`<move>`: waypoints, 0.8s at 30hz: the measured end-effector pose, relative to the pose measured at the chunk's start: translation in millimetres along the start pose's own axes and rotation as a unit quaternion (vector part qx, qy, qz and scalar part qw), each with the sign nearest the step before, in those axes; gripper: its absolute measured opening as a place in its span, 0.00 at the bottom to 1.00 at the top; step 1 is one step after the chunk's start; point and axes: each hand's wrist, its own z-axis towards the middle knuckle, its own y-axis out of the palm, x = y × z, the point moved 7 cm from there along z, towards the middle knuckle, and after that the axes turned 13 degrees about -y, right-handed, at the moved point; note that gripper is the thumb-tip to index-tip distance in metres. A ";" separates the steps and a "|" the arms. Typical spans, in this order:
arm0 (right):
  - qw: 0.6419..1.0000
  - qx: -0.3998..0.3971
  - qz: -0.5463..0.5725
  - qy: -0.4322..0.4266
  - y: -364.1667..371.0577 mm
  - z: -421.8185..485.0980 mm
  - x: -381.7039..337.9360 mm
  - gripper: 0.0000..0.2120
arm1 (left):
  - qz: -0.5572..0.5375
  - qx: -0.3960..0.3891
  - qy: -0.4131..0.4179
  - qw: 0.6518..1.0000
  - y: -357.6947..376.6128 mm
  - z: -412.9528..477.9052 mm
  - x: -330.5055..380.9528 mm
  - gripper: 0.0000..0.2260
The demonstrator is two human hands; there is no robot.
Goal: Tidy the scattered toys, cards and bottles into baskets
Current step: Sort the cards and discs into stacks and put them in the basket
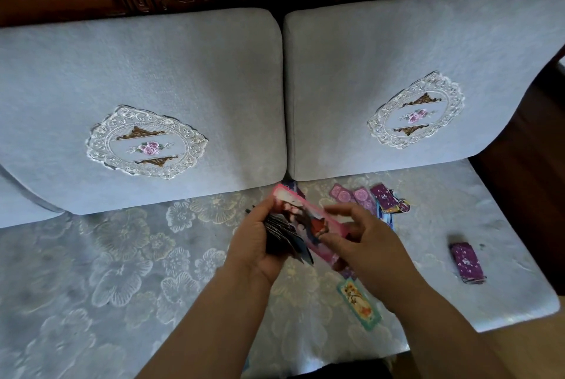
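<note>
Pink at its border, a long pink card (301,218) is held between both hands above the middle of the sofa seat (122,271). The left hand (256,245) curls round a stack of cards (282,239), dark and fanned a little. The right hand (367,241) pinches the lower end of the pink card, though its fingers are blurred. The step in hand looks like gathering: the pink card is being laid onto the stack.

More cards lie loose on the seat. Several purple cards (360,198) sit at the back edge, just under the back cushions (397,57). A teal card (359,302) lies towards the front edge, beside the right forearm. A purple pack (466,262) lies apart, near the right edge.

No basket is in view. The next move probably calls for squaring the pink card onto the stack so the left hand can keep it alone. That frees the right hand for the teal card, which is nearest. Flat cards on soft cloth may need a fingertip under one edge to lift.
</note>
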 end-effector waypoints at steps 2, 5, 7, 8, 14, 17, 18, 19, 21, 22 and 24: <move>0.986 0.049 -0.149 -0.063 -8.5 -1.1 -6.2 0.14 | -0.035 0.026 0.005 0.999 -4.1 1.1 3.1 0.11; 0.964 0.054 -0.226 -0.127 -2.9 -2.1 -13.9 0.09 | -0.066 0.076 0.029 0.994 -13.3 3.9 10.3 0.12; 0.974 0.028 -0.179 -0.134 9.1 -2.9 -16.7 0.04 | -0.067 0.084 0.038 0.993 -13.5 3.6 11.3 0.15; 0.978 0.016 -0.159 -0.136 15.1 -3.2 -18.1 0.04 | -0.066 0.083 0.035 0.994 -12.6 3.4 10.2 0.16; 0.957 0.027 -0.225 -0.182 16.0 -0.8 -21.4 0.07 | -0.091 0.071 0.017 0.993 -13.0 1.4 6.9 0.17; 0.963 0.013 -0.209 -0.172 11.3 -0.8 -21.7 0.07 | -0.127 0.073 0.009 0.989 -23.6 8.6 8.6 0.19; 0.965 0.010 -0.202 -0.168 9.1 -0.7 -20.2 0.06 | -0.134 0.073 0.007 0.988 -27.1 10.7 9.1 0.20; 0.967 0.008 -0.194 -0.167 6.3 -0.2 -18.3 0.05 | -0.139 0.075 0.003 0.987 -31.2 13.4 9.1 0.20; 0.969 0.002 -0.186 -0.163 2.9 1.6 -14.5 0.06 | -0.152 0.076 -0.001 0.985 -39.5 20.5 8.5 0.21; 0.968 -0.004 -0.189 -0.165 3.0 2.5 -13.6 0.07 | -0.157 0.076 -0.003 0.985 -42.5 22.8 7.6 0.21; 0.968 -0.007 -0.193 -0.163 5.0 4.1 -10.9 0.10 | -0.156 0.068 -0.010 0.985 -45.1 29.0 3.9 0.21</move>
